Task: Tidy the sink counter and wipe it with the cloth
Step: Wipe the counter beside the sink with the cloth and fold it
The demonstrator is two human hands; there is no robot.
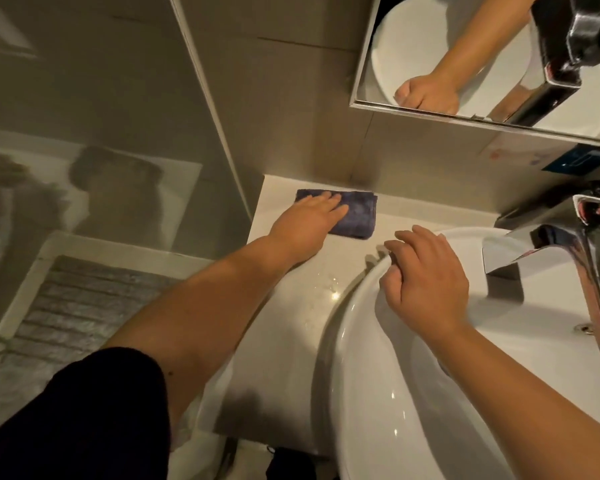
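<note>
A folded dark blue cloth (355,216) lies on the pale counter (291,306) in the far left corner, against the back wall. My left hand (309,220) rests flat on the cloth's left part, fingers stretched out and pressing down. My right hand (426,275) sits on the far left rim of the white round basin (378,393), fingers curled loosely over the edge and holding nothing. A few water drops (333,289) glint on the counter between the two hands.
A chrome tap (551,258) reaches over the basin from the right. A mirror (482,57) hangs above on the tiled wall. A glass panel (101,133) closes the left side, with a grey mat (84,313) on the floor behind it.
</note>
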